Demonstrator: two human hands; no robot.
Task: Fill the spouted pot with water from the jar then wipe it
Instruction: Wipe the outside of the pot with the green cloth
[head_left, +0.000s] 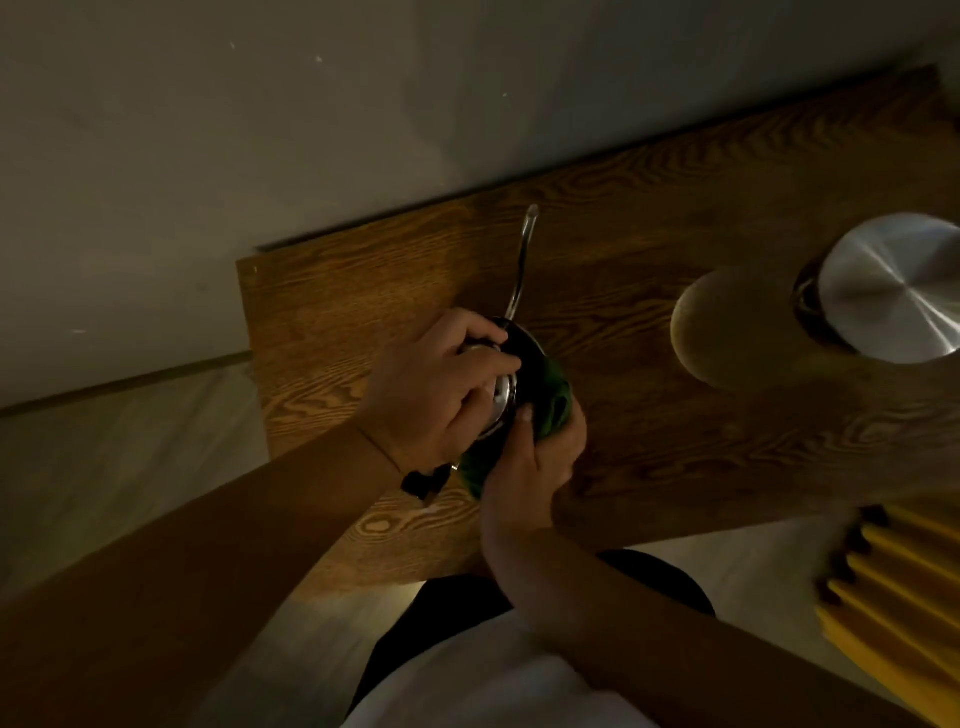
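The steel spouted pot (521, 347) stands on the wooden table (649, 415), and its thin curved spout (523, 260) points away from me. My left hand (441, 389) lies over its top and grips it. My right hand (535, 457) presses a green cloth (556, 395) against the pot's right side. Both hands hide most of the pot's body. At the right edge stands the jar (893, 288), shut by a brushed metal lid.
A round light-coloured coaster (727, 327) lies left of the jar. A yellow slatted object (898, 587) sits at the lower right, off the table's near edge. A pale wall runs behind the table, and the scene is dim.
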